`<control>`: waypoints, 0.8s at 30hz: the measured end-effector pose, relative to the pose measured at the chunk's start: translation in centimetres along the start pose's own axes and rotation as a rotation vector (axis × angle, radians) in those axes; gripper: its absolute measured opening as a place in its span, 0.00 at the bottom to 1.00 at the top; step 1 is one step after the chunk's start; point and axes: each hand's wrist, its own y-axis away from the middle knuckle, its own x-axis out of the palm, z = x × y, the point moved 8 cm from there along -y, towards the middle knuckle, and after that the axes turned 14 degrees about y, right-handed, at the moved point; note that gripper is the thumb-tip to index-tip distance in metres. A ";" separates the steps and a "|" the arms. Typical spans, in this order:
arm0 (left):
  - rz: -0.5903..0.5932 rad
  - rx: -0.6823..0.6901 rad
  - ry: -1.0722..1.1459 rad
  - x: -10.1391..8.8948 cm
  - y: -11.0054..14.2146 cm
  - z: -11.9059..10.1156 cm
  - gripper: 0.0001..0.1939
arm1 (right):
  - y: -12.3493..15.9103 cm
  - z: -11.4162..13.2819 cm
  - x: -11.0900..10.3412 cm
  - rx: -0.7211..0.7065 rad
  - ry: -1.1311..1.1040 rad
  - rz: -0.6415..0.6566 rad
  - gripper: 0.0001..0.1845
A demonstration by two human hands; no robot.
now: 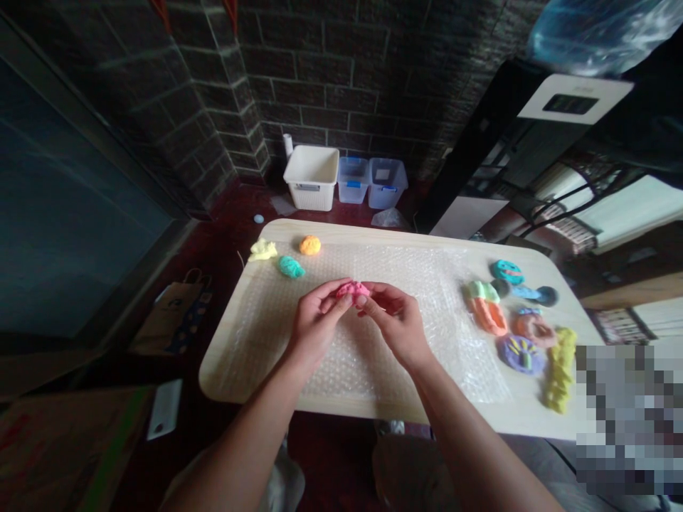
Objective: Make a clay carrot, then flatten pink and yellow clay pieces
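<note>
A pink lump of modelling clay [353, 289] is pinched between the fingertips of both hands, raised over the middle of the table. My left hand [314, 316] grips its left side and my right hand [395, 315] its right, with thumbs facing me. Bubble wrap [341, 363] lies beneath them on the pale wooden table [427, 412]. Off to the left rest three smaller clay lumps: pale yellow [262, 249], orange [310, 245] and teal green [291, 267]. Fingers cover part of the pink clay, so its full shape is hidden.
Shaped clay pieces fill the table's right end: a teal one [508, 271], a green-and-orange one [488, 313], a purple disc [521, 355] and a long yellow strip [560, 371]. Behind the table stand a white bin [312, 178], clear boxes [388, 186] and a water dispenser [474, 156].
</note>
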 end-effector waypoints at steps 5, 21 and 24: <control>0.009 0.001 -0.068 -0.2 0.2 -0.1 0.14 | -0.1 0.3 -0.2 -0.021 0.022 0.017 0.16; -0.022 -0.030 -0.106 -1.1 0.0 0.6 0.18 | 0.1 -0.7 -0.9 -0.042 0.192 -0.047 0.15; -0.024 -0.054 -0.192 -1.5 0.0 1.1 0.23 | 0.3 -0.1 -0.8 -0.105 0.219 -0.047 0.12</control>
